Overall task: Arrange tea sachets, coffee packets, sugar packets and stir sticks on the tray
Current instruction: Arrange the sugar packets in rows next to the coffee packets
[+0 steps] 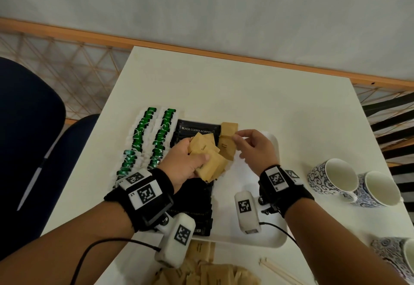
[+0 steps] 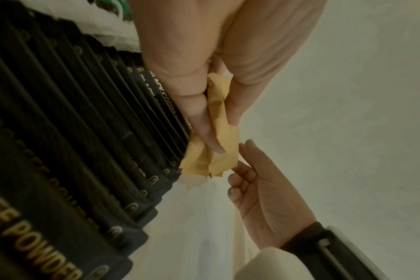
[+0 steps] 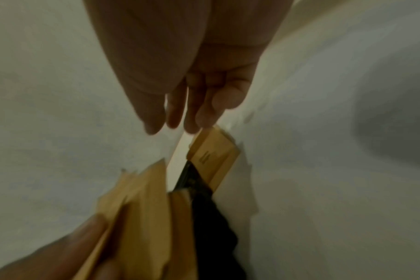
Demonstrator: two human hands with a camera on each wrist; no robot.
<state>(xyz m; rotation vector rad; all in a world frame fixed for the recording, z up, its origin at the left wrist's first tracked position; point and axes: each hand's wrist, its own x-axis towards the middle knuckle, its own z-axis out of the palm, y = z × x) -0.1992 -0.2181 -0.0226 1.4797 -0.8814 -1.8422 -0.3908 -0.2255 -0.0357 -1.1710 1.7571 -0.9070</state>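
From the head view I have my left hand (image 1: 186, 161) curled round a loose fan of brown sugar packets (image 1: 208, 157), held over the white tray (image 1: 274, 240), while my right hand (image 1: 255, 148) pinches the corner of a single sugar packet (image 1: 227, 148) that sits on the tray just right of the black coffee packets (image 1: 196, 129); another placed packet (image 1: 229, 129) lies just beyond it, the green tea sachets (image 1: 145, 141) fill two rows on the left, and spare sugar packets and the stir sticks (image 1: 280, 269) wait on the tabletop (image 1: 224, 83) near me. I judge the step to be laying a sugar column, so I would set each packet flat, overlapping the last, edge parallel to the coffee row. The left wrist view shows my fingers (image 2: 204, 128) and thumb clamped on the bundle's edge beside the coffee row; I should loosen only enough to let one packet slide out. In the blurred right wrist view my fingertips (image 3: 199, 121) touch the top corner of the printed packet (image 3: 213, 153); whether they truly pinch it I cannot tell there.
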